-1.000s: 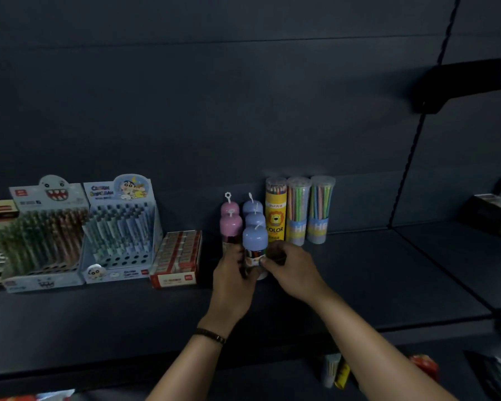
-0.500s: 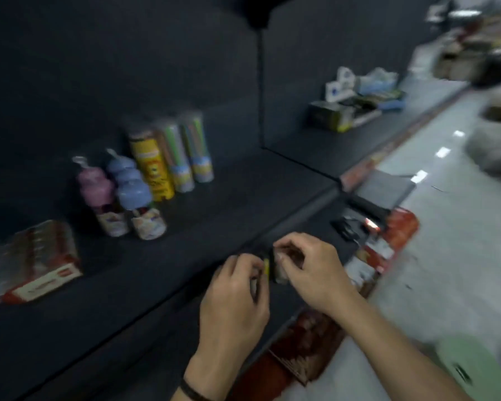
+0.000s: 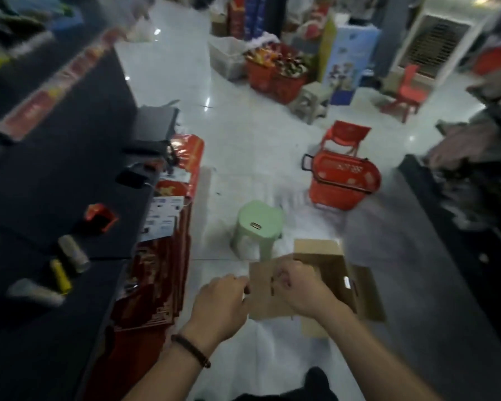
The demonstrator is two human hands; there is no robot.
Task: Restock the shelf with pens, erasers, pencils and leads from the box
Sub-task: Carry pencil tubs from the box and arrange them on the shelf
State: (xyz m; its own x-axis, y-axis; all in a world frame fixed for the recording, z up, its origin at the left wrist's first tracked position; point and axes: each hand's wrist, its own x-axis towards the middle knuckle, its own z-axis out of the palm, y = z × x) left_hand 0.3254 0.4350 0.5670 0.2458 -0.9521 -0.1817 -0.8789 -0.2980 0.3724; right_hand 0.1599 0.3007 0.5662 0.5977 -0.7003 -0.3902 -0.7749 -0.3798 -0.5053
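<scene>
The brown box (image 3: pixel 320 251) sits open on the floor (image 3: pixel 243 140). The left hand (image 3: pixel 220 302) is at the box's near flap and the right hand (image 3: pixel 301 287) is over the box. Both have curled fingers, but it is too blurry to tell if they hold anything. A green stool (image 3: pixel 258 224) stands just behind the box, and the dark shelf (image 3: pixel 41 183) is left of the box

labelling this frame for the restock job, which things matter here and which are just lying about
Job: cardboard box, left hand and right hand at it, dark shelf.
Lying about: green stool, red basket, red chair.
</scene>
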